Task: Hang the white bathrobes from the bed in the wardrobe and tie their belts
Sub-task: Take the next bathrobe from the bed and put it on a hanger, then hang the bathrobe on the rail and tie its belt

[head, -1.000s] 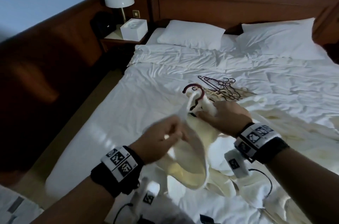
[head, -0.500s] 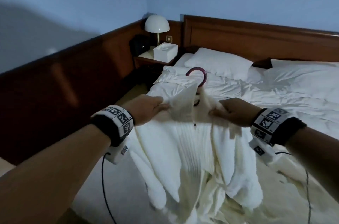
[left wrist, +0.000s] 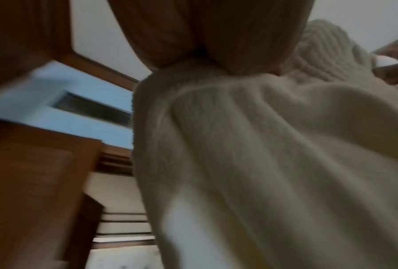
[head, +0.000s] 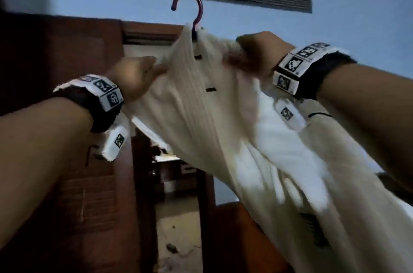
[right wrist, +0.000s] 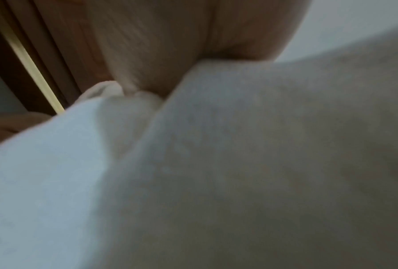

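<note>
Both hands, left hand (head: 136, 76) and right hand (head: 252, 53), grip the shoulders of the white bathrobe (head: 223, 127) held aloft on its red hanger (head: 190, 7) before the wooden wardrobe (head: 67, 116); advisable to keep the shoulders level so the hook meets the rail cleanly.

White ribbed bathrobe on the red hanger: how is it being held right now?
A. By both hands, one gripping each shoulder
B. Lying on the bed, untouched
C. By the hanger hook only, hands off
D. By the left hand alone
A: the head view shows the left hand and the right hand each gripping a shoulder of the white ribbed bathrobe, with the red hanger hook free in the air above.
</note>
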### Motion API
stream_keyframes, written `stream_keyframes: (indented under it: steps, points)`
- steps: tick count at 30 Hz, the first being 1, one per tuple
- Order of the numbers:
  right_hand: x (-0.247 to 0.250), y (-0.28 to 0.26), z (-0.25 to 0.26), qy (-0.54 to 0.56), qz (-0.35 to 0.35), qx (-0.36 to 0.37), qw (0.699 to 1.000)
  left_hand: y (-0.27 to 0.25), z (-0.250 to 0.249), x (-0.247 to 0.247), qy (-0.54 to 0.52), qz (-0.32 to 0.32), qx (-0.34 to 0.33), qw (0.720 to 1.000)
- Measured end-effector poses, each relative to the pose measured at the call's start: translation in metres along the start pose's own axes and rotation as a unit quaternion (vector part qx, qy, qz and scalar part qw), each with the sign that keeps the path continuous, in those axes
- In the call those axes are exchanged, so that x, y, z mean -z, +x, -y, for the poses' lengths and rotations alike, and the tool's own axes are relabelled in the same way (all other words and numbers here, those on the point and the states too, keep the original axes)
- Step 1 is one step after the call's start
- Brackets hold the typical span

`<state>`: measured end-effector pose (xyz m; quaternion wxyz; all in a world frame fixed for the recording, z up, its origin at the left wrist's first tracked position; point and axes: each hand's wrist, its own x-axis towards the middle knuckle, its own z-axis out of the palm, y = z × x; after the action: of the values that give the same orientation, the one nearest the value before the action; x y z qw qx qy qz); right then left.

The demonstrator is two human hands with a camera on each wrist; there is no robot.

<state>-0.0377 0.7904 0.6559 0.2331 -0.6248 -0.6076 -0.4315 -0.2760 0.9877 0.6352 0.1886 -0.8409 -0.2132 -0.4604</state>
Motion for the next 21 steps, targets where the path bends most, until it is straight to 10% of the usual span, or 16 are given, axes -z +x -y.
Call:
stream_keyframes:
  steps: [9,21]
  points:
    - [-0.127,0.17,0.272,0.282,0.048,0.199,0.937,-0.169,0.23,0.172,0.15,0.074,0.218,0.962]
    - [-0.298,0.285,0.552,0.384,0.063,0.33,0.86,-0.305,0.429,0.227,0.327,0.161,0.38,0.85]
